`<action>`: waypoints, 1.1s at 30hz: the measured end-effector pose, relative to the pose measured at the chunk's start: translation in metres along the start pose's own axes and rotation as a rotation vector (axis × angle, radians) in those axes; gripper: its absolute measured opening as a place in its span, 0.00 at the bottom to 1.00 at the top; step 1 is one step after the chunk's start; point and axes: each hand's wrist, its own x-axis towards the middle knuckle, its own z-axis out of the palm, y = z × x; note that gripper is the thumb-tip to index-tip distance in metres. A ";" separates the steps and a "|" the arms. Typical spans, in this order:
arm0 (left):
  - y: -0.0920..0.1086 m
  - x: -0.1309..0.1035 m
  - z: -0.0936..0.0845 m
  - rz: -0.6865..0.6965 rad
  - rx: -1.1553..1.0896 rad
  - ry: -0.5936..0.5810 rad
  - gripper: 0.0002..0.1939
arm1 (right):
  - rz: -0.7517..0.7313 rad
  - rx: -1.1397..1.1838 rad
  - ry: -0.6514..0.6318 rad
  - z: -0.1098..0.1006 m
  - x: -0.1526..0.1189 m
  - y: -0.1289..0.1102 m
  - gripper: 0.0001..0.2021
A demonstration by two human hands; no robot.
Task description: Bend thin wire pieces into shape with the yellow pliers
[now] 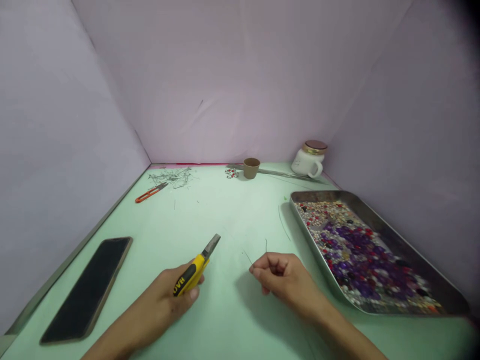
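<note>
Yellow-and-black pliers (pixel 193 274) are wrapped in my left hand (pixel 167 297), their metal jaws pointing up and to the right, closed together. My right hand (pixel 281 280) pinches a thin wire (pixel 247 258) between thumb and fingertips; one end sticks out to the upper left, and a curved piece rises above the fingers. The hands are apart, with the pliers' tip to the left of the wire. Right of my right hand lies a metal tray (pixel 318 260) holding purple, red, white and dark beads (pixel 360 255).
A phone (pixel 88 290) lies at the left. Farther back are orange-handled snips (pixel 150 192), wire scraps (pixel 174 176), a small beaded piece (pixel 231 173), a brown cup (pixel 251 168), long wires (pixel 281 174) and a lidded white mug (pixel 309 160). One loose wire (pixel 283 224) lies beside the tray.
</note>
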 end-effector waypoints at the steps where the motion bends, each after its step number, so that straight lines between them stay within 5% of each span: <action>1: 0.000 0.000 0.001 -0.006 -0.028 -0.009 0.12 | 0.024 0.039 0.006 0.000 0.001 -0.002 0.08; 13: 0.014 -0.007 0.017 -0.033 -0.024 -0.057 0.07 | 0.013 0.055 -0.018 0.009 -0.001 0.004 0.06; 33: 0.017 -0.009 0.016 -0.048 0.026 -0.052 0.08 | -0.010 0.041 -0.008 0.013 -0.002 0.003 0.06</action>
